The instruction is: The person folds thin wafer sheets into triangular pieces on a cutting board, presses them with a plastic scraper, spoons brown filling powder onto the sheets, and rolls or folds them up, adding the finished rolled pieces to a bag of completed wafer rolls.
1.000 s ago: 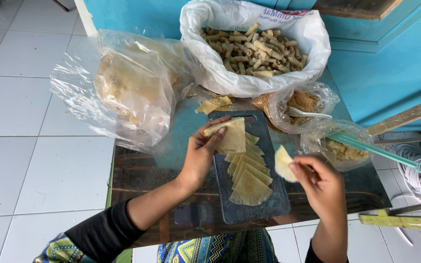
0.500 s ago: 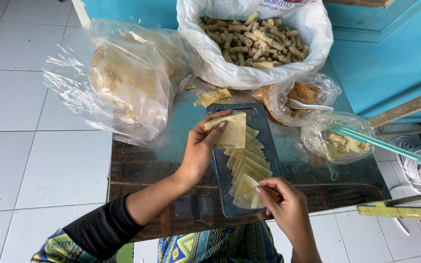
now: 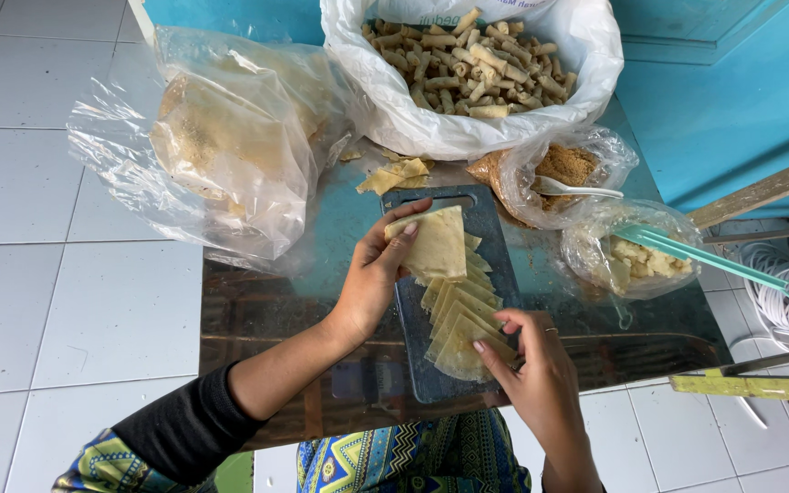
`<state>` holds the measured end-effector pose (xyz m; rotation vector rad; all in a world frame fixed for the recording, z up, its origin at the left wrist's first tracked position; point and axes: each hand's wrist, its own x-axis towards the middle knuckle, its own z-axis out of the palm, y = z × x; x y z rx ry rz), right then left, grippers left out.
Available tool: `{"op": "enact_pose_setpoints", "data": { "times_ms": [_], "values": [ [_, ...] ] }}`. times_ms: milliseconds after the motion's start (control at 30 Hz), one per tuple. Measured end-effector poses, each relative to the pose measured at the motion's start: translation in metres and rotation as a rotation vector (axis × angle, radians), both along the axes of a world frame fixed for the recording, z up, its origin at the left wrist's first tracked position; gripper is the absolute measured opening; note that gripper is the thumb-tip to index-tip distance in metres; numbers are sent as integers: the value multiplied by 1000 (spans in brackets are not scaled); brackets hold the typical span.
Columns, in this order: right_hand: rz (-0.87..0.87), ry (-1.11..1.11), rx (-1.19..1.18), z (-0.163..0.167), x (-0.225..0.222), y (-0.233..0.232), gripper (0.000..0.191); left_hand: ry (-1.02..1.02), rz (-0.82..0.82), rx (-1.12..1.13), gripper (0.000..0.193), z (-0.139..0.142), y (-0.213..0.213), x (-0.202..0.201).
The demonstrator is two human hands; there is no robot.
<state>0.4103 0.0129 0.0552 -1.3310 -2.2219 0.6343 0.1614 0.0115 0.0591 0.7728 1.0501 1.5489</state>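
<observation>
A dark cutting board (image 3: 490,228) lies on a small glass-topped table (image 3: 257,310). A row of pale yellow pastry triangles (image 3: 460,315) overlaps down the board. My left hand (image 3: 378,274) holds the top pastry sheet (image 3: 436,245) by its left edge, fingers curled over it. My right hand (image 3: 531,365) rests its fingertips on the lowest triangle at the board's near end, pressing it flat, with nothing held in it.
A white bag of rolled pastry sticks (image 3: 468,55) stands at the back. Left is a clear bag of wrapper sheets (image 3: 221,137). Right are a bag of brown filling with a spoon (image 3: 559,173), a bag of pale chunks (image 3: 636,260), teal tongs (image 3: 723,265).
My right hand, which held a pastry triangle up at the right, has come down and laid it on the near end of the row. My left hand has stayed on the top sheet.
</observation>
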Motion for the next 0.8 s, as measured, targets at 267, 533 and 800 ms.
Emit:
{"op": "enact_pose_setpoints", "data": {
  "times_ms": [267, 533, 800],
  "values": [
    [-5, 478, 138, -6, -7, 1, 25, -82, -177, 12, 59, -3, -5, 14],
    [142, 611, 203, -5, -40, 9, 27, -125, -519, 77, 86, 3, -22, 38],
    [-4, 634, 152, -13, -58, 10, 18, 183, -520, 197, 109, 7, -20, 23]
  ]
}}
